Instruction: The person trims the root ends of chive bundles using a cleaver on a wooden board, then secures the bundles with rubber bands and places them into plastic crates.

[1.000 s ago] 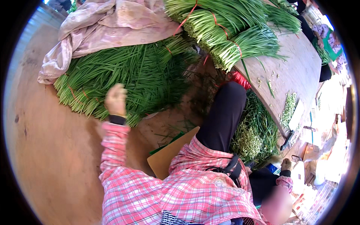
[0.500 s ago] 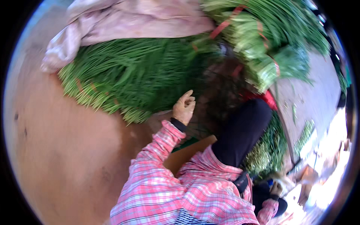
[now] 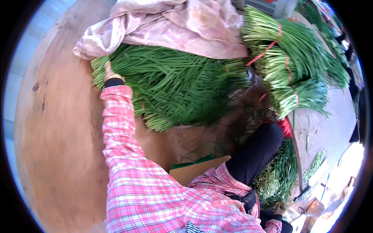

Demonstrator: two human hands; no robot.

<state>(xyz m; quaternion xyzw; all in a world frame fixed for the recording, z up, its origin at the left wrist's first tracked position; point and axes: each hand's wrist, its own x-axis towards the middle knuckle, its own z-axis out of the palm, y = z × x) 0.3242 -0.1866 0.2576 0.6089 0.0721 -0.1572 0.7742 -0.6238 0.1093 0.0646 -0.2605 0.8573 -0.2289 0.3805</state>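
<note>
My left hand [image 3: 110, 72] reaches far out to the left and rests at the pale stalk ends of a large heap of green chives [image 3: 175, 83]. One digit points away from me; the others are hidden among the stalks, so I cannot make out a grip. Orange bands tie parts of the heap, and a pinkish cloth [image 3: 186, 31] covers its far side. Low at the right, beside my dark-trousered leg, is my right hand [image 3: 279, 209]. It is small and unclear, and what it holds, if anything, does not show.
Red-banded chive bundles [image 3: 279, 64] are stacked at the right on a pale board [image 3: 334, 108], with a grey crate [image 3: 272, 8] behind. Loose greens [image 3: 278, 167] lie beside my knee. A cardboard piece [image 3: 198, 171] stands near my lap; brown tabletop [image 3: 62, 147] spreads left.
My left hand has moved from the heap's near right edge out to its far left stalk ends, with the arm now stretched. The view has shifted, and the crate has come into sight.
</note>
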